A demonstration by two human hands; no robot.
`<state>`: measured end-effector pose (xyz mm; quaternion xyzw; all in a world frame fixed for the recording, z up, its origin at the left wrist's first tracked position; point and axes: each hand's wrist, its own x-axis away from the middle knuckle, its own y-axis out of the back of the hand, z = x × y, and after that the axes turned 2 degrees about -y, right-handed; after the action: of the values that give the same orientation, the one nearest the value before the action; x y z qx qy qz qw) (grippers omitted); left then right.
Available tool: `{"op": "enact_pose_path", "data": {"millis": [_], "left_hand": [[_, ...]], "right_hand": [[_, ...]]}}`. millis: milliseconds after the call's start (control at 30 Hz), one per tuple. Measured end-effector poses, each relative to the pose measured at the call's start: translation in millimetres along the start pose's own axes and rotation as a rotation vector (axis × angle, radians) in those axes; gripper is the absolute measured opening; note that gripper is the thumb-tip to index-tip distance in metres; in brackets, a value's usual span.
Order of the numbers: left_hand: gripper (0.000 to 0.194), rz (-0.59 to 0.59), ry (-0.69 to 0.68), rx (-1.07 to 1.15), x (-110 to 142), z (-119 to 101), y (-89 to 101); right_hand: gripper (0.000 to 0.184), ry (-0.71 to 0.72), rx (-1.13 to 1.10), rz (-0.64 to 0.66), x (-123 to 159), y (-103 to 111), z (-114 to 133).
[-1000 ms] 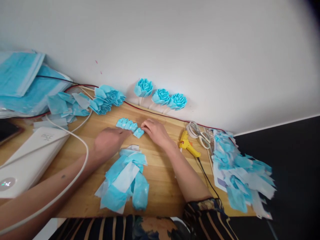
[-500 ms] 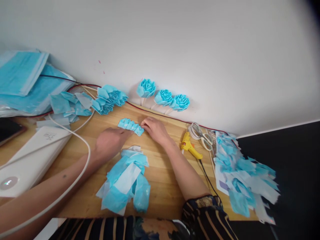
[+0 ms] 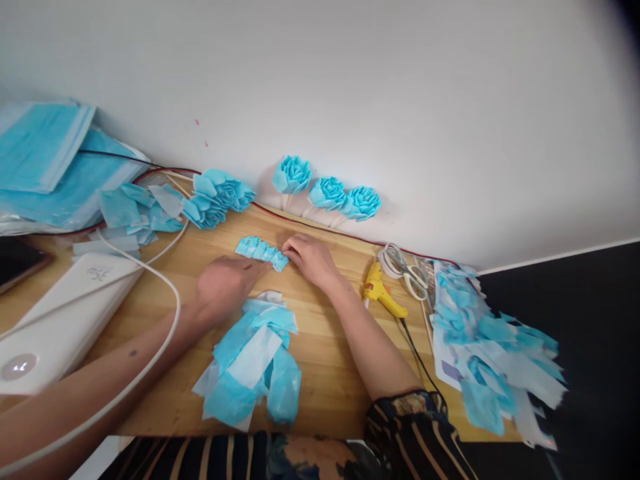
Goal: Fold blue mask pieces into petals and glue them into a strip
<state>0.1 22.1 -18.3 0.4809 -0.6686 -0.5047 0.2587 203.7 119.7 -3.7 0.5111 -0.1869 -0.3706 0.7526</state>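
A short row of folded blue mask-fabric pieces (image 3: 257,248) lies on the wooden table between my hands. My left hand (image 3: 225,283) has its fingers curled together. Its fingertips press the lower edge of the row near the right end. On the other side, my right hand (image 3: 311,260) pinches the row's right-end piece between thumb and fingers. Just below my left hand is a loose heap of cut blue and white fabric strips (image 3: 257,360).
Blue fabric flowers (image 3: 327,193) lean on the wall, with more flowers (image 3: 220,197) to their left. On the right are a yellow glue gun (image 3: 383,293), scissors (image 3: 416,280) and scraps (image 3: 485,347). A white power bank (image 3: 65,320), cable (image 3: 175,313) and masks (image 3: 45,160) occupy the left.
My left hand's fingertips have slid slightly right along the lower edge of the folded row. My right hand stays at the row's right end.
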Motion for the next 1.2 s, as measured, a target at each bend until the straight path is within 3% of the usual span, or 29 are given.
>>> {"op": "enact_pose_path", "data": {"millis": [167, 433, 600, 1067, 1200], "left_hand": [[0.038, 0.091, -0.007, -0.169, -2.5, -5.0, 3.5], [0.037, 0.064, -0.027, -0.195, -1.5, -4.7, 1.9], [0.036, 0.064, -0.03, -0.181, -2.4, -5.5, 3.1], [0.028, 0.08, -0.014, -0.191, -4.3, -8.9, 8.1], [0.028, 0.069, -0.01, -0.216, -3.3, -7.8, 5.4]], "right_hand": [[0.011, 0.009, 0.01, 0.001, 0.1, -1.2, -1.8], [0.029, -0.047, -0.188, -0.098, 8.2, 7.7, 1.8], [0.034, 0.066, -0.204, -0.053, 8.3, 6.4, 18.2], [0.039, 0.087, -0.002, 0.011, -2.9, -3.0, 24.9], [0.036, 0.05, -0.149, -0.002, -6.2, 0.6, 19.9]]}}
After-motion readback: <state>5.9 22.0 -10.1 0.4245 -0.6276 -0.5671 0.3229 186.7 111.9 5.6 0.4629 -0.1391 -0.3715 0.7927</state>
